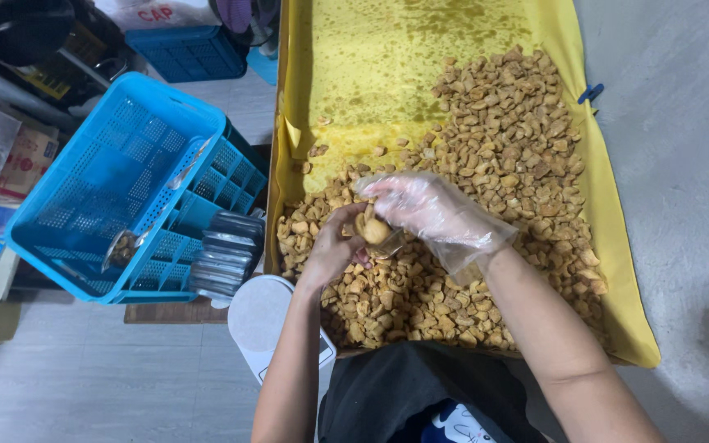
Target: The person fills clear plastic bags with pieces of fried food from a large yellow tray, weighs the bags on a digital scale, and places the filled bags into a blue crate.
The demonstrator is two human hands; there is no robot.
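Note:
My left hand (331, 246) is bare and holds a small clear container (377, 234) full of brown fried snack pieces. Over the container's top sits my right hand (428, 209), in a loose clear plastic glove, its fingers pressing on the pieces. Both hands hover above a wide heap of the same fried snack pieces (502, 164) spread on a yellow oil-stained sheet (371, 57) that lines a long tray.
A tilted blue plastic crate (116, 180) stands to the left, with a second blue crate (231, 176) under it and a stack of clear lids or containers (227, 254) beside it. A white scale (268, 324) sits near my left elbow. Boxes and clutter lie at far left.

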